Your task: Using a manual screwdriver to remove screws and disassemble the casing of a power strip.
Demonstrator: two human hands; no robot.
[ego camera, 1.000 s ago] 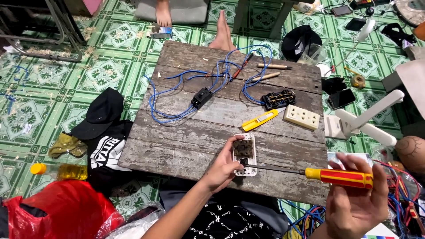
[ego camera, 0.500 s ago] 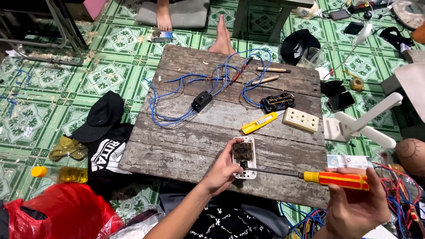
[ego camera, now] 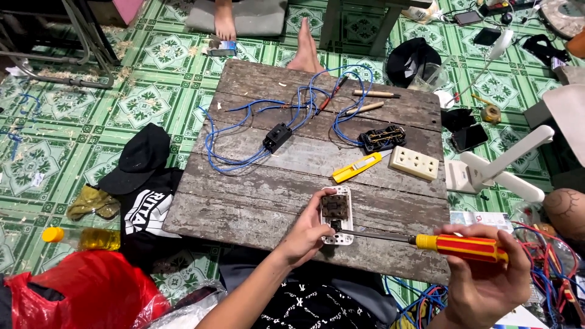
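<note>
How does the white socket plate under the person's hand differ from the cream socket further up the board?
The white socket plate lies back-side up, dark insides showing, while the cream socket lies face-up. The left hand steadies the white one and the screwdriver in the right hand points at it; the cream one lies untouched. Both are rectangular and rest on the wooden board.

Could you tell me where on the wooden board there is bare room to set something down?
The near-left corner of the board, left of the left hand and below the blue wires, is bare. So is the strip between the black block and the yellow knife. The far half and right side are crowded.
</note>
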